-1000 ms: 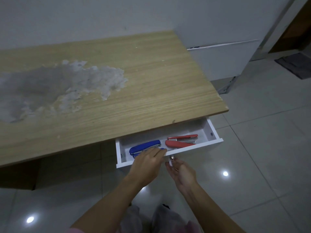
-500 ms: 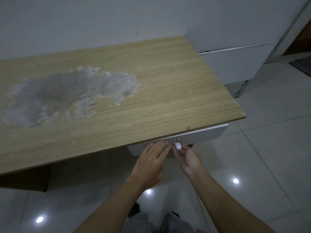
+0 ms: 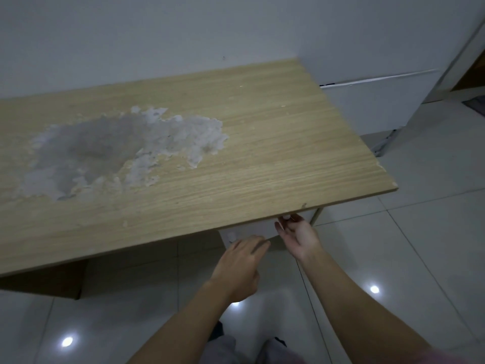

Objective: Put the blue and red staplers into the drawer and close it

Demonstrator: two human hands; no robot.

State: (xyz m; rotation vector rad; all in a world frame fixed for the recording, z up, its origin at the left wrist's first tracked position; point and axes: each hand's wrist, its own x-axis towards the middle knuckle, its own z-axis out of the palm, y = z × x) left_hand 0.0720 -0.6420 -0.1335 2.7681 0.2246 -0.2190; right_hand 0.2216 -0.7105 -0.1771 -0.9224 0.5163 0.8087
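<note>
Under the worn light-wood tabletop (image 3: 236, 143), at its five o'clock edge, the white drawer front (image 3: 252, 231) sits pushed in, staplers unseen and presumably inside; the right hand (image 3: 298, 236) pinches its small knob, the left hand (image 3: 241, 266) hangs loosely spread, holding nothing.

The drawer (image 3: 258, 228) sits tucked under the bench (image 3: 236, 143) near its front right corner. The right hand (image 3: 299, 236) is right at the drawer front, just under the bench edge, and the left hand (image 3: 242, 266) is lower, to its left.
</note>
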